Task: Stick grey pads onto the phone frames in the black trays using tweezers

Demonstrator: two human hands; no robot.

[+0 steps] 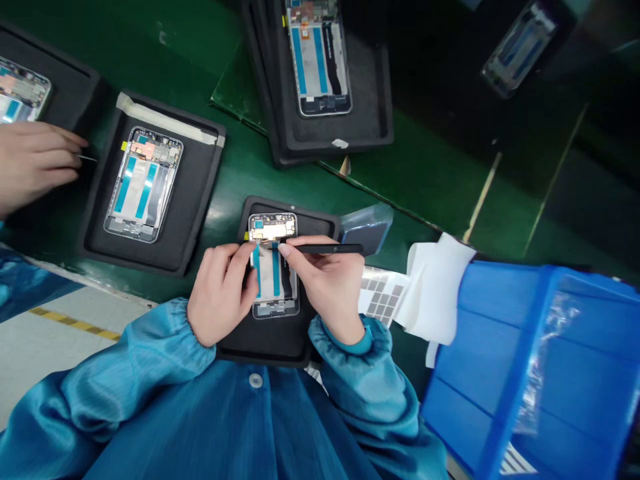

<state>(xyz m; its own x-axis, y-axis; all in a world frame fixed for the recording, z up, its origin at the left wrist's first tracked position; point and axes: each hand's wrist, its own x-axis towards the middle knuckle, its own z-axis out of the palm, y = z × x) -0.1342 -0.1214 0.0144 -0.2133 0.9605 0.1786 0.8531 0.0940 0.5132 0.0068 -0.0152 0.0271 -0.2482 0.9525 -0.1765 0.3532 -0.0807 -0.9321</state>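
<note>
Apparently, the near phone [269, 275] is being worked on: tool [336, 249] pinched by right hand [330, 279], left hand [220, 288] curled, hold unclear; steadiness seems needed next.

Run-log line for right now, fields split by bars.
left hand: at edge of opened phone | right hand: holding slim black tool over it | opened phone: in black tray

Fingers [296, 260] holding black tool [333, 249], opened phone [267, 275]

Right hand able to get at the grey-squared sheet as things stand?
Likely yes: the sheet lies just beside the right hand, grey squares exposed, though that hand holds a black tool.
</note>
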